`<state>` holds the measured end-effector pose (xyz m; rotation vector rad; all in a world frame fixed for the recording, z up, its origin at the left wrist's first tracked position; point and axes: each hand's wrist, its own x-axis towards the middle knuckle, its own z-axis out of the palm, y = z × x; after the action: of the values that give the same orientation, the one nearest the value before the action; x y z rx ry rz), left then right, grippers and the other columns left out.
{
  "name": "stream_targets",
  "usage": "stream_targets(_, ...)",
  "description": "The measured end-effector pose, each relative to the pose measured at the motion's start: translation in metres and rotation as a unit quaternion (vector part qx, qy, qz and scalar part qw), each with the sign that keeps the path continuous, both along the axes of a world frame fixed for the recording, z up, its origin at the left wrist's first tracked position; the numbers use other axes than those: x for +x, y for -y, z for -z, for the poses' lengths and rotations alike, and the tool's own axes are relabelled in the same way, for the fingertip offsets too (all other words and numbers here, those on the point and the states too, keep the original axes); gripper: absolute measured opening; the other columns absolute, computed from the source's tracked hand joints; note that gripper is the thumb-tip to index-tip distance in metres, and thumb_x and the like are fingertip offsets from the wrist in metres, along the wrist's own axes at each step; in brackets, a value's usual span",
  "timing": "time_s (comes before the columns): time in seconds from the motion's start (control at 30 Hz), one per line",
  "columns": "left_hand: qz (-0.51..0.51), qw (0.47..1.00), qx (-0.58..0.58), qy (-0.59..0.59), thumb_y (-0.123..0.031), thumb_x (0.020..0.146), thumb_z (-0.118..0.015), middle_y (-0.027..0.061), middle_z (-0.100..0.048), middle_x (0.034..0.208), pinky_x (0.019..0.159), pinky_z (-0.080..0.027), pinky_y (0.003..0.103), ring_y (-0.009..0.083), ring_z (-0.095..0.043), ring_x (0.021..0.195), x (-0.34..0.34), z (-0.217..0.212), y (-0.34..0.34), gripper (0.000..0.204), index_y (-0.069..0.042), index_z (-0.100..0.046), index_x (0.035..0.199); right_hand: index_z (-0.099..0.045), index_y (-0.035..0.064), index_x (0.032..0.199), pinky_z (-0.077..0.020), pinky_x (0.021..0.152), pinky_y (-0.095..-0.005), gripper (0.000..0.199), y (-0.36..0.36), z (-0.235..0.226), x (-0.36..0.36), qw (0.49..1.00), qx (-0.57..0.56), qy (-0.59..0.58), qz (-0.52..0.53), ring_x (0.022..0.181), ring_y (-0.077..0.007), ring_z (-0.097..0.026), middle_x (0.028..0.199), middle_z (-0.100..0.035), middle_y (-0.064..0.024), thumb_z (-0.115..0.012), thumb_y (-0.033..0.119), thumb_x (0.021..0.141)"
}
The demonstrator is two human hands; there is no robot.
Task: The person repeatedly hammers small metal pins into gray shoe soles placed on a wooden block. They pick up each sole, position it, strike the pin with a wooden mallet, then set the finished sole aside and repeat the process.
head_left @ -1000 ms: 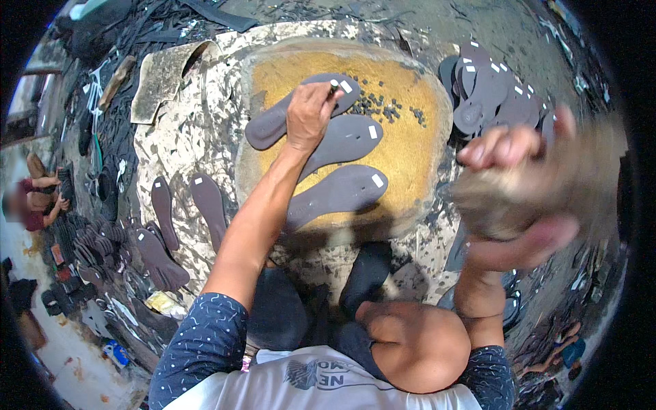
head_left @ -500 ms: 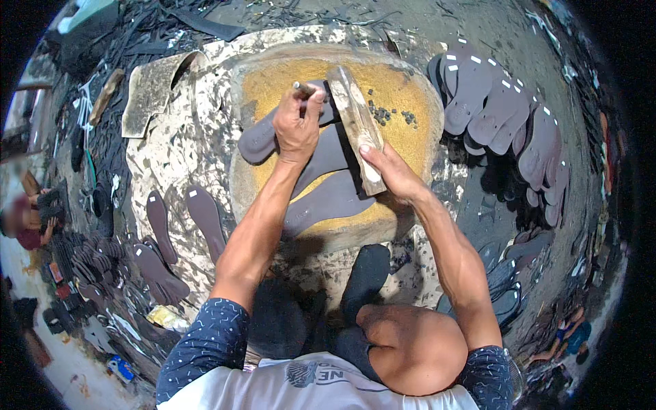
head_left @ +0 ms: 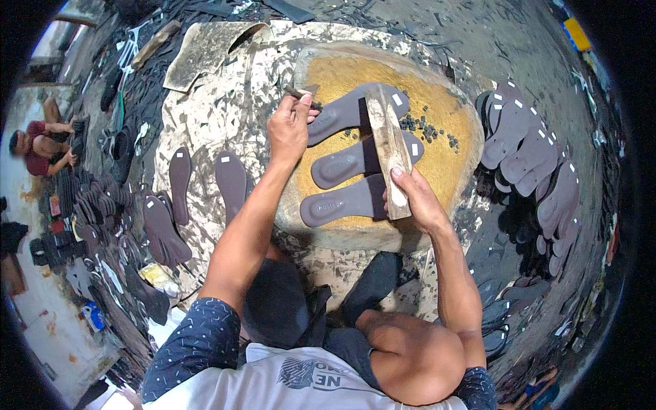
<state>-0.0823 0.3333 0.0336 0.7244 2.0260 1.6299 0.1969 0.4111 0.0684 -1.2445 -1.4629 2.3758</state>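
The left hand [head_left: 288, 128] is closed around a small thin tool [head_left: 298, 92]. Its tip pokes out past the fingers, near the far left edge of a round yellow block [head_left: 447, 147]. The hand sits just beside the heel end of the farthest sole [head_left: 342, 113].

Three grey shoe soles lie on the yellow block, side by side. The farthest one is near the far edge, the middle sole [head_left: 345, 162] is in the centre, and the nearest sole [head_left: 338, 203] lies close to the near edge.

The right hand [head_left: 413, 201] is closed tight around the near end of a long wooden stick [head_left: 387, 147]. The stick lies across all three soles — it reaches from the near edge of the block up to the farthest sole. I cannot tell if it presses down on them or just rests.

A little heap of small dark bits [head_left: 422, 128] lies on the block, right of the stick.

Off the block, on the right, a big pile of grey soles [head_left: 526, 157] sits on the floor. On the left, on a speckled sheet [head_left: 205, 116], two dark soles [head_left: 205, 179] lie apart from each other. More dark soles [head_left: 160, 229] are stacked past the sheet's left edge — and far left another person [head_left: 41, 143] sits on the floor.
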Motion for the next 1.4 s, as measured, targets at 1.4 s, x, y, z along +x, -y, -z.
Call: stream_targets(1.4,0.057,0.994,-0.047,-0.08,-0.02,0.103,-0.062,0.0089,-0.074,0.092,0.075,-0.056,0.028,0.0143,-0.073,0.087,0.039,-0.002,0.019,0.024,0.0,-0.067,0.115,-0.05,0.0091,0.115,-0.054,0.054,-0.0317,0.037,-0.008,0.016,-0.004,0.999,-0.044,0.0,-0.017,0.064,-0.0171,-0.064,0.08,-0.063,-0.0065,-0.056,0.044,0.103)
